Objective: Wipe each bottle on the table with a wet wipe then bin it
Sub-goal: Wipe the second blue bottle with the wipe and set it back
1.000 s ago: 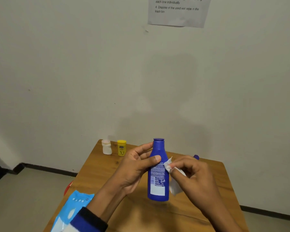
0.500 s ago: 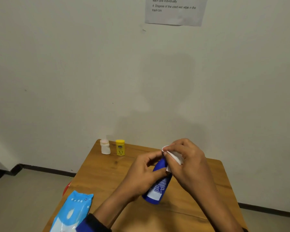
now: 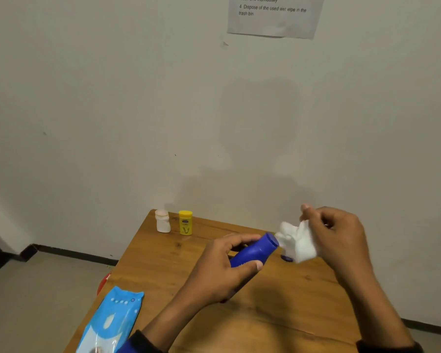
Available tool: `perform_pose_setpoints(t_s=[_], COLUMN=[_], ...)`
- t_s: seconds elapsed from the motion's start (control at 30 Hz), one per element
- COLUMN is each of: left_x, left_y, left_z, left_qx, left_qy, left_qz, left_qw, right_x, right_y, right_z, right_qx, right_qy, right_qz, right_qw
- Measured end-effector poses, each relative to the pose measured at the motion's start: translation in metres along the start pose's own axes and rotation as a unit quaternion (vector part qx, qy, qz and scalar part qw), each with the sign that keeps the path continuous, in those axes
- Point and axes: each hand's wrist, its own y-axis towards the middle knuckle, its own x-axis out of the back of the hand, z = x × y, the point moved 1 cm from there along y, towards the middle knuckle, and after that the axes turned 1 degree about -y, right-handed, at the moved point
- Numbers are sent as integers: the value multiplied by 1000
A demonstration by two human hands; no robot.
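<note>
My left hand (image 3: pixel 222 268) grips a blue bottle (image 3: pixel 255 250) above the wooden table (image 3: pixel 163 263), tilted with its cap end pointing up and to the right. My right hand (image 3: pixel 339 238) holds a crumpled white wet wipe (image 3: pixel 297 240) just off the bottle's cap end, close to it or barely touching. A small white bottle (image 3: pixel 162 221) and a yellow bottle (image 3: pixel 185 222) stand upright side by side at the table's far left corner. A small dark blue object (image 3: pixel 287 258) lies on the table under the wipe, mostly hidden.
A light blue pack of wet wipes (image 3: pixel 110 324) lies at the table's near left edge. Something red (image 3: pixel 103 282) shows on the floor beside the table's left side. A sheet with printed instructions (image 3: pixel 275 16) hangs on the wall behind.
The bottle has tipped from upright to slanted, cap end to the right. My right hand with the wipe moved from the bottle's neck out to the right, off the cap end.
</note>
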Motion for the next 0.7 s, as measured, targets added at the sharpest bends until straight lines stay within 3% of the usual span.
perform_pose_setpoints(t_s=[0.1,0.23,0.33,0.4,0.7], left_x=[0,-6,-7,-5,1], left_y=[1,3,4,5,0], left_z=[5,0,-2,-1,4], left_qx=[15,16,8,-1,-39], left_qy=[0,-17,-21,-14,24], left_qz=[1,10,8,9,28], left_qw=[1000,1000,1000,1000,999], right_x=[6,-4,-11,-16,5], right_y=[-2,-16,-27,-32,-22], right_z=[10,27,30,26,27], right_qx=[-37,40,140,192,186], right_qy=[142,176,-25,-163,-209], right_qz=[-20,6,137,243,327], right_qw=[989,984,980,937,903])
